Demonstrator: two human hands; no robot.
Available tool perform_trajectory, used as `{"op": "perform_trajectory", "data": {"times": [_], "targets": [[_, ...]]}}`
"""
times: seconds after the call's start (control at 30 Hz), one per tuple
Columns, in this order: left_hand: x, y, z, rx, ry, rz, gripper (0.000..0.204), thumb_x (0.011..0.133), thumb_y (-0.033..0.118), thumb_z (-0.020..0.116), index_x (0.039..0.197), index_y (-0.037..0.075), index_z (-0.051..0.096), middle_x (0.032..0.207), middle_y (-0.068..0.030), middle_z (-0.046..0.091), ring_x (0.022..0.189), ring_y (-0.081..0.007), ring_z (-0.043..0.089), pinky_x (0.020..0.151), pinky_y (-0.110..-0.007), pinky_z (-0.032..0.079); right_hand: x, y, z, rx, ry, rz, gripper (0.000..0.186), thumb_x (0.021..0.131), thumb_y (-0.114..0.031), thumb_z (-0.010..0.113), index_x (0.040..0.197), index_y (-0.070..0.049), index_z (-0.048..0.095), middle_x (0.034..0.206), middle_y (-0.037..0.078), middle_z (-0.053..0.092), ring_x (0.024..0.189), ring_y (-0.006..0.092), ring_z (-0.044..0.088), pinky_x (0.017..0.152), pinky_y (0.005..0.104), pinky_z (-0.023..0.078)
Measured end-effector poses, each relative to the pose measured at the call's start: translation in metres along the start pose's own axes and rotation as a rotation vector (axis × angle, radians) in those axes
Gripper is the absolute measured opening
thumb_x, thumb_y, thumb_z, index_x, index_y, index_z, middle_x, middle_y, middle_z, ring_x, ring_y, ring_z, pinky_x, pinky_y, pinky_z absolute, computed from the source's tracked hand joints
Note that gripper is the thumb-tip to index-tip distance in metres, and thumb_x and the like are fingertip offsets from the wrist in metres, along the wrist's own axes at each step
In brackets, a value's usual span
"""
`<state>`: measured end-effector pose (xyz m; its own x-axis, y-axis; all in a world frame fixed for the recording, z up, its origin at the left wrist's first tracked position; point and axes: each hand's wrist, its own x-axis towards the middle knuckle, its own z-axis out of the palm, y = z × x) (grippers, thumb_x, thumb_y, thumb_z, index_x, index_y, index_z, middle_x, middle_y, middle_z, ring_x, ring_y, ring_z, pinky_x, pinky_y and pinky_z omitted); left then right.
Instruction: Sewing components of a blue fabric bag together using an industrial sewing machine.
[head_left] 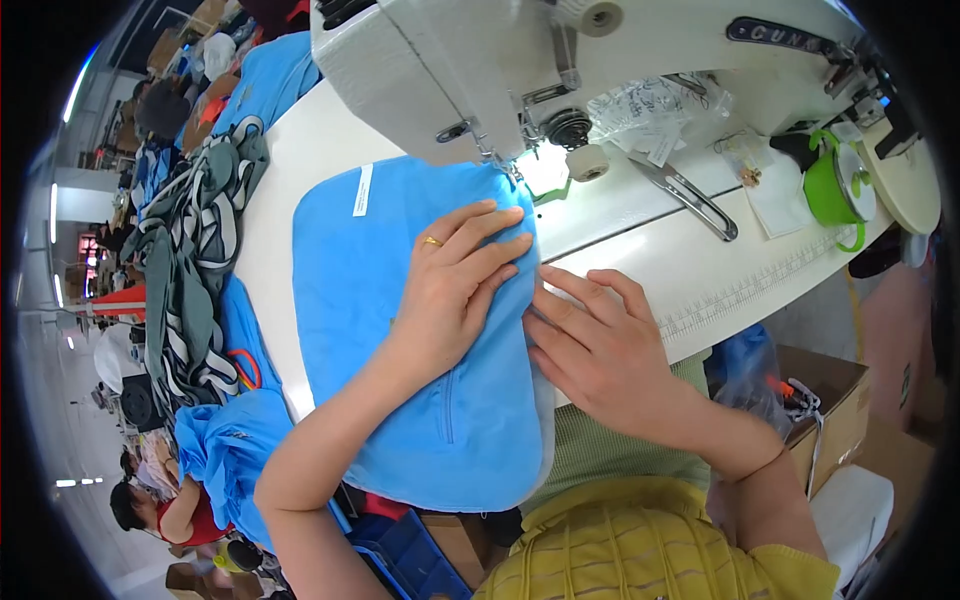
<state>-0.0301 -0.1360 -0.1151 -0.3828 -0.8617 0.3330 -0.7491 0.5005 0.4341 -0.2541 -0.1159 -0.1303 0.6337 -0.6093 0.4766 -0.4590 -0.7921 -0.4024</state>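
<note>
A blue fabric piece with rounded corners, a white label and a short zipper lies under the needle area of a white sewing machine. Its right edge runs up to the lit presser foot. My left hand, a ring on one finger, rests flat on the fabric just below the foot, fingers stretched out. Along the right edge, my right hand has its bent fingers on the fabric border, where a pale second layer shows. Its thumb tip is partly hidden at the edge.
Thread snips lie right of the needle, near a clear plastic bag and a green cup. Grey-green strips and more blue cloth hang at the left table edge. A cardboard box stands low right.
</note>
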Motion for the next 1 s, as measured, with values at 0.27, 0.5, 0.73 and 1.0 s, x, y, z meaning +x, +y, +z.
{"op": "perform_trajectory", "data": {"times": [0.27, 0.5, 0.73, 1.0], "targets": [[0.006, 0.000, -0.001, 0.028, 0.006, -0.017, 0.028, 0.091, 0.007, 0.072, 0.119, 0.008, 0.074, 0.134, -0.0069, 0.067, 0.130, -0.0317, 0.059, 0.103, -0.045, 0.044, 0.012, 0.009, -0.010, 0.029, -0.025, 0.031, 0.029, 0.081, -0.016, 0.076, 0.109, -0.008, 0.072, 0.130, 0.004, 0.066, 0.126, 0.0223, 0.057, 0.103, 0.0433, 0.041], [0.008, 0.002, 0.015, 0.099, 0.060, -0.093, 0.035, 0.093, 0.001, 0.070, 0.127, 0.009, 0.072, 0.141, -0.0094, 0.063, 0.135, -0.0362, 0.055, 0.109, -0.047, 0.043, 0.017, 0.027, -0.010, 0.020, -0.040, 0.027, 0.030, 0.080, -0.013, 0.074, 0.109, -0.007, 0.070, 0.133, 0.004, 0.066, 0.120, 0.0218, 0.058, 0.100, 0.0439, 0.039], [0.012, -0.002, 0.020, 0.034, 0.128, -0.124, 0.035, 0.093, 0.000, 0.069, 0.127, 0.010, 0.074, 0.139, -0.0138, 0.061, 0.136, -0.0370, 0.055, 0.111, -0.047, 0.043, 0.021, 0.028, -0.013, 0.012, -0.056, 0.044, 0.032, 0.083, -0.013, 0.072, 0.114, -0.005, 0.070, 0.136, 0.005, 0.066, 0.122, 0.0236, 0.058, 0.102, 0.0443, 0.039], [0.006, 0.014, 0.001, -0.016, 0.046, -0.169, 0.028, 0.091, 0.006, 0.073, 0.119, 0.007, 0.076, 0.129, -0.0145, 0.063, 0.129, -0.0383, 0.057, 0.109, -0.052, 0.043, 0.002, 0.015, -0.017, 0.005, -0.068, -0.011, 0.035, 0.081, -0.013, 0.070, 0.115, -0.004, 0.071, 0.135, 0.006, 0.065, 0.129, 0.0278, 0.056, 0.103, 0.0453, 0.043]]}}
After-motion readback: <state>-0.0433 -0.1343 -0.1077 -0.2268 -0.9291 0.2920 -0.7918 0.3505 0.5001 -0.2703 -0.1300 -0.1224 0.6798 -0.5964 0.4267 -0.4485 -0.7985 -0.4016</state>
